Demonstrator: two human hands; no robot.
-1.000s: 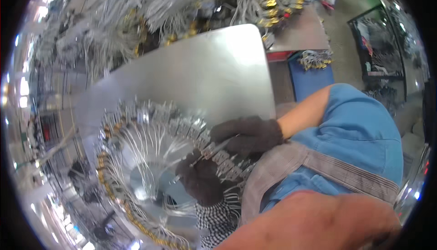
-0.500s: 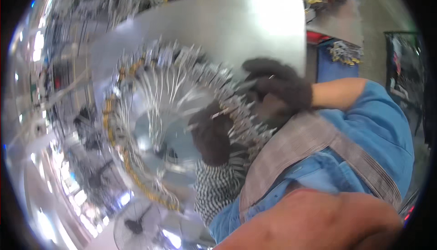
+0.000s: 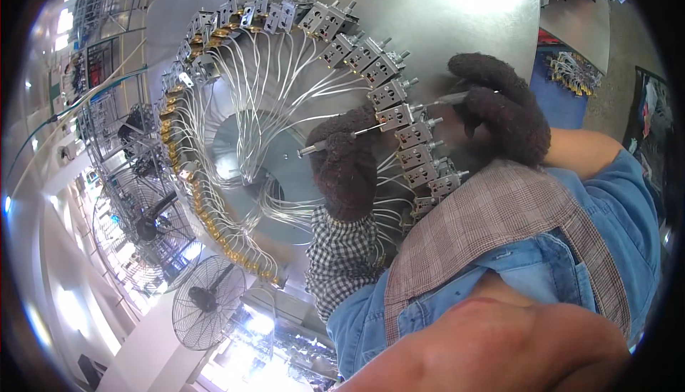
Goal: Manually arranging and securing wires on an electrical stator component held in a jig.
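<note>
My left hand (image 3: 346,167), in a dark knitted glove, is closed round a slim metal tool (image 3: 312,149) like a small screwdriver. Its thin shaft reaches the side of a small metal box-shaped unit (image 3: 394,116) with a stub shaft. On the right, my gloved right hand (image 3: 503,110) pinches another slim metal tool (image 3: 449,98), whose end points toward the same unit; I cannot tell whether it touches. Several similar units (image 3: 332,19) stand in an arc, and thin silvery-white leads (image 3: 246,99) run from them to the middle.
A round metal plate (image 3: 285,226) lies under the leads, on a shiny metal table (image 3: 428,35). Brass-coloured ends (image 3: 207,224) line the arc's left side. More units lie in a blue bin (image 3: 560,110) at right. Beyond the left edge stands a fan (image 3: 207,299).
The view has shifted and sharpened from a blur, and both hands now sit farther right in it. Each hand still holds its slim metal tool, now beside one of the box-shaped units.
</note>
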